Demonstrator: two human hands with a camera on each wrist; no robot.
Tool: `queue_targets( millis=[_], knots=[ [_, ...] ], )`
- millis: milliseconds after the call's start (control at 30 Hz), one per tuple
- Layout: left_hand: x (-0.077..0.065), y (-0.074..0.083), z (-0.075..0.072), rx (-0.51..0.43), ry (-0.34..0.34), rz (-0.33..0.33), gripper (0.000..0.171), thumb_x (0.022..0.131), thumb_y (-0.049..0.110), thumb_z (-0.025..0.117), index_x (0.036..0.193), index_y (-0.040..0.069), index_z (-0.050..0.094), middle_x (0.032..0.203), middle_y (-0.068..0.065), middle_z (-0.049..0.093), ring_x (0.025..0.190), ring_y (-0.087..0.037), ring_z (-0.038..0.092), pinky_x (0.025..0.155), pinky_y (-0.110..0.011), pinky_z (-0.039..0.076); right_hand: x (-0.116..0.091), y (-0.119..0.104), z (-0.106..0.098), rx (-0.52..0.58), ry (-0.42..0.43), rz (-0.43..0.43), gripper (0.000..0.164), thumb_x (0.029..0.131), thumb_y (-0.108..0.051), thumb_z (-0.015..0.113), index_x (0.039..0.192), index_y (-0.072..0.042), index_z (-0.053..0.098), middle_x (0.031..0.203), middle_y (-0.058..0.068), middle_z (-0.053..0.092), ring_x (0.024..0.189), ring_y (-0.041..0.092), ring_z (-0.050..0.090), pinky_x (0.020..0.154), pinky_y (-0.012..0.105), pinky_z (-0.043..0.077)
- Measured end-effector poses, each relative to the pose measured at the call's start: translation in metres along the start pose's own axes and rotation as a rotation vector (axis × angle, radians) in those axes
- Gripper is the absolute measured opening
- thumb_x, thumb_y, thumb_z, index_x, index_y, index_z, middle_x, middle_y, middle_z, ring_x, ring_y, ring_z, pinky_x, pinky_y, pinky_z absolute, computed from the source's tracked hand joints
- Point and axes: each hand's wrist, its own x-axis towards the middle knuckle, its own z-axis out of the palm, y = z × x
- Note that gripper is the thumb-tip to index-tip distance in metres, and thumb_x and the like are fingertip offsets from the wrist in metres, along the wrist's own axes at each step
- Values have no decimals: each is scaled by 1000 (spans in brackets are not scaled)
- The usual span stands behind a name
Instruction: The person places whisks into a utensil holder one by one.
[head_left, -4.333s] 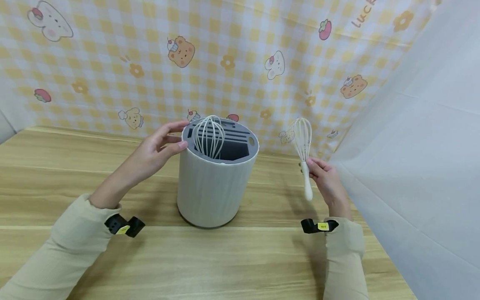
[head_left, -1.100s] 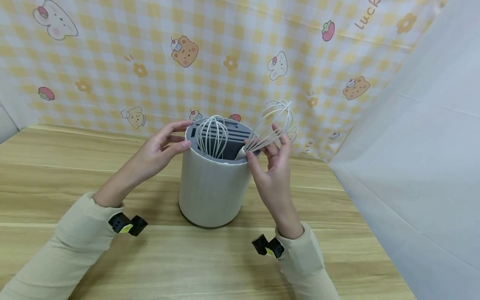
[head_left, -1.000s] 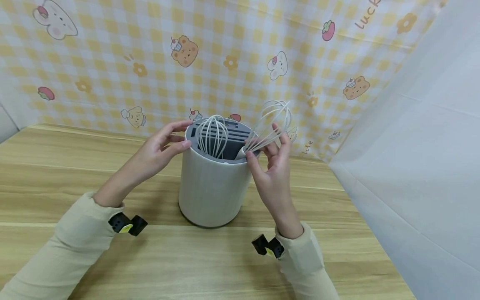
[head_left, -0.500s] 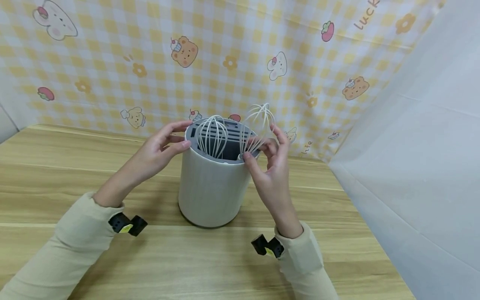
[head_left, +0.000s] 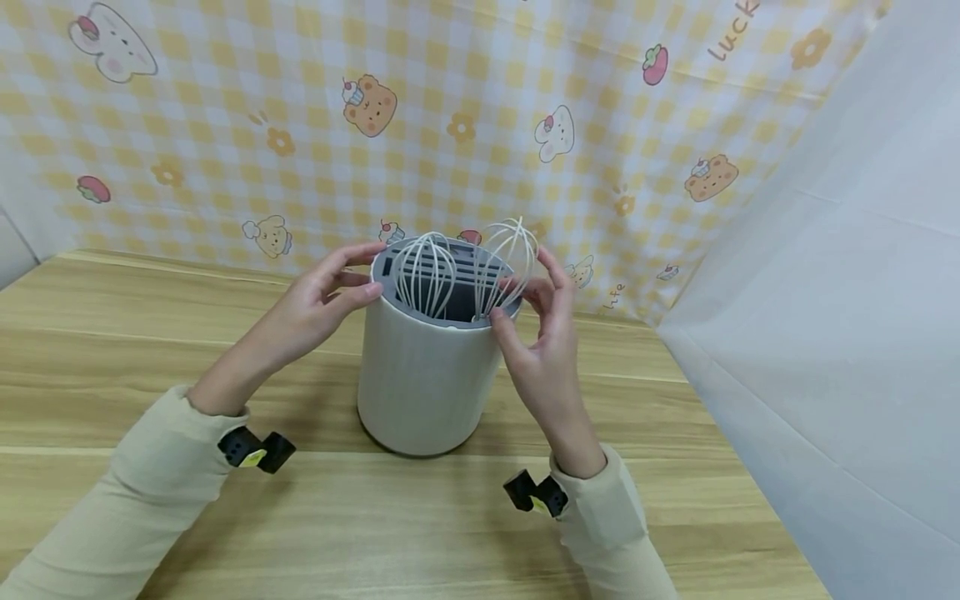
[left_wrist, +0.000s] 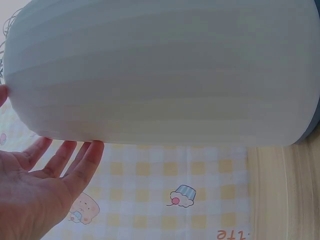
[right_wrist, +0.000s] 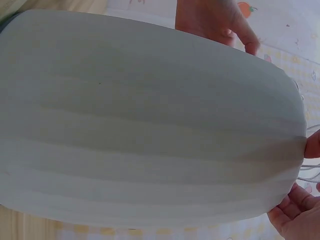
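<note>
A pale, ribbed cylindrical utensil holder (head_left: pixel 429 383) with a grey slotted top (head_left: pixel 480 271) stands on the table. One white balloon whisk (head_left: pixel 424 275) stands in the left of its large opening, wires up. A second whisk (head_left: pixel 510 254) stands at the right of that opening, leaning slightly right, its handle hidden inside. My left hand (head_left: pixel 315 296) touches the holder's left upper side with spread, fairly straight fingers. My right hand (head_left: pixel 546 333) is at the right rim: the thumb rests at the front edge beside the second whisk, and other fingers reach behind its wires.
The wood-grain table (head_left: pixel 300 533) extends around the holder. Behind it hangs a yellow checked cloth (head_left: pixel 225 125) with cartoon prints. A white sheet (head_left: pixel 825 292) slopes along the right side. Small black cameras (head_left: pixel 536 493) sit on both wrists.
The right hand has brought the second whisk from the right to the holder. Its handle has sunk inside, and its wires have dropped lower and swung more upright. The left hand has stayed at the rim.
</note>
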Motion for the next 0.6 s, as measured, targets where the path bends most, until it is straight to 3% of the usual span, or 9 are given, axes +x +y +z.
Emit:
queue_targets(
  millis=[300,600],
  knots=[
    [0,0,0,-6,-5,6,51,95,28,50,143,18,34,144,-11,36,127,-32,43,102,-57,36,-1,0,0,-56,-4,-61,67,85,5,56,143,-11,28,103,21,58,101,31,55,109,35,34],
    [0,1,0,-5,-7,-3,52,95,29,50,143,18,34,144,-11,36,127,-32,42,102,-57,36,-1,0,1,-80,-5,-54,60,85,4,55,138,-9,29,101,20,57,107,26,55,109,38,34]
  ],
)
